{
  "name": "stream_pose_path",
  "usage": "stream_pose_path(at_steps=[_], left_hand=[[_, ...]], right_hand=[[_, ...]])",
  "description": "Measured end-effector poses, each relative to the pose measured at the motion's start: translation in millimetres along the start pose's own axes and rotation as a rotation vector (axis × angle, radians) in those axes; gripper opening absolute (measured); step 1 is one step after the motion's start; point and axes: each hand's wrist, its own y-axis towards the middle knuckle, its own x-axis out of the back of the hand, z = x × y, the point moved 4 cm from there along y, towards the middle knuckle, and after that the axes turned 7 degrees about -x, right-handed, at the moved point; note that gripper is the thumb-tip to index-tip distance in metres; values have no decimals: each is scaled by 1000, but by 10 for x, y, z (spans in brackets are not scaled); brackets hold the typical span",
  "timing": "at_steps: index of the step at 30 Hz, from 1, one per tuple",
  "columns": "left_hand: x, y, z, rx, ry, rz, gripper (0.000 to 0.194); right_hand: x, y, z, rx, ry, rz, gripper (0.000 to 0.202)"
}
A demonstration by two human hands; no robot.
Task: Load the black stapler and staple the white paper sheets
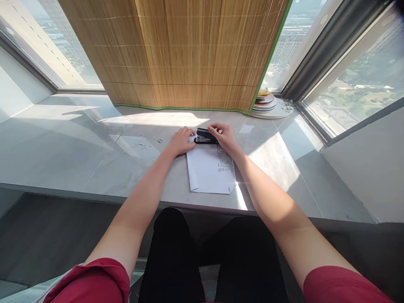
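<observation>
A black stapler [206,140] lies crosswise over the top edge of a stack of white paper [206,170], its jaw end toward the left. My right hand [224,136] is closed on the stapler's right end, thumb and fingers bent over its top arm. At the paper's top left corner, my left hand [183,141] grips the sheets, its fingertips and thumb close to the stapler's jaw. Dark printed line work [224,160] runs down the paper's right side. The lower corners of the paper look creased or folded. Whether a staple sits in the paper is hidden.
Small loose staples [142,146] lie on the pale stone sill [94,160] to the left, with two short strips [160,141] nearer my left hand. A bamboo blind [189,54] hangs behind. Stacked plates [267,105] stand at the back right. The sill's front edge is above my knees.
</observation>
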Motion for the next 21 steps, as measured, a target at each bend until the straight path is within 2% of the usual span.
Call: stream_pose_path(at_steps=[4,8,10,13,17,19,21], left_hand=[[3,1,9,7,-19,-1,32],[-9,10,42,16,-21,-3,33],[-23,20,74,10,-19,-22,36],[-54,29,121,-4,-18,-48,39],[-71,30,107,-10,-15,-61,38],[-35,22,66,-3,-19,-72,37],[62,-5,56,60,-3,-142,30]], right_hand=[[46,43,-85,-75,79,-122,61],[113,70,-254,-191,65,-283,51],[127,72,-295,-216,16,-295,42],[132,64,-263,-174,-62,-279,30],[134,51,-196,-151,-109,-263,26],[133,52,-190,-159,-121,-260,27],[129,58,-199,-164,-136,-262,27]])
